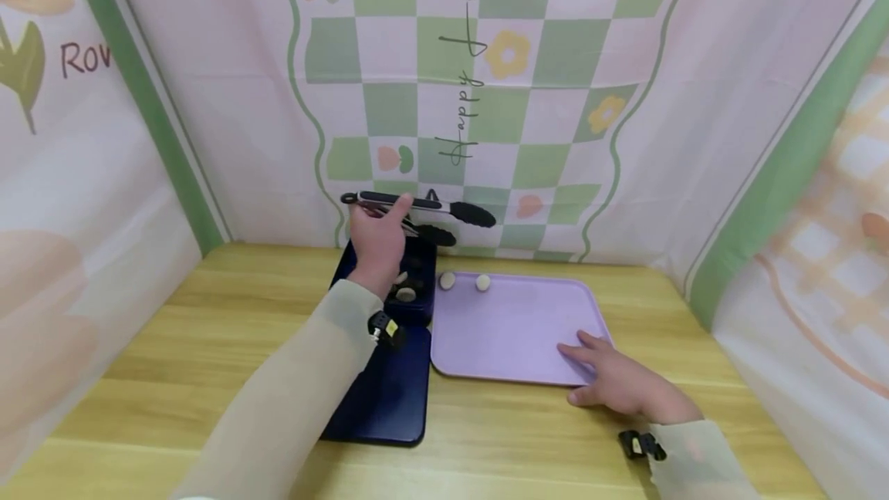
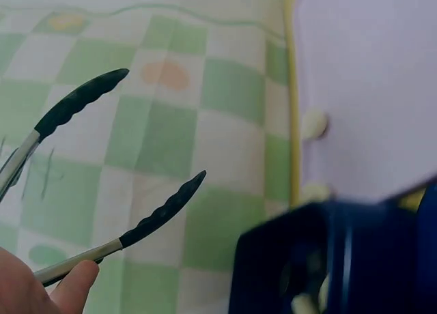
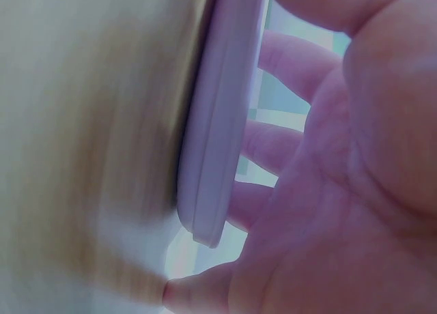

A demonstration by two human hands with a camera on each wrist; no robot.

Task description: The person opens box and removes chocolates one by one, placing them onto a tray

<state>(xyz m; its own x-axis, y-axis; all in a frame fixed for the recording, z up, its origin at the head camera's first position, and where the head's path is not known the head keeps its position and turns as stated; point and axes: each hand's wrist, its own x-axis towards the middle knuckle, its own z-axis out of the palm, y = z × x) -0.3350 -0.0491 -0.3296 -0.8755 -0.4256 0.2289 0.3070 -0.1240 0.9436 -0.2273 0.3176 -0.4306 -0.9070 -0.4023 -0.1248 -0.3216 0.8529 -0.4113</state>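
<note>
My left hand (image 1: pixel 378 245) grips a pair of tongs (image 1: pixel 410 201) with black handles and black scalloped tips, above a dark blue box (image 1: pixel 422 313). In the left wrist view the tongs' tips (image 2: pixel 167 210) stand apart with nothing between them. Inside the box lie several small pale pieces (image 1: pixel 406 295), partly hidden by my arm. Two round whitish pieces (image 1: pixel 482 282) sit near the far left corner of a lilac tray (image 1: pixel 514 330). At the tray's near right corner, my right hand (image 1: pixel 618 380) rests with spread fingers on the rim, its thumb near the table.
A flat dark blue lid (image 1: pixel 396 400) lies on the wooden table (image 1: pixel 500 438) in front of the box, left of the tray. Behind the table hangs a checked green and white curtain (image 1: pixel 451 114), with more fabric at both sides.
</note>
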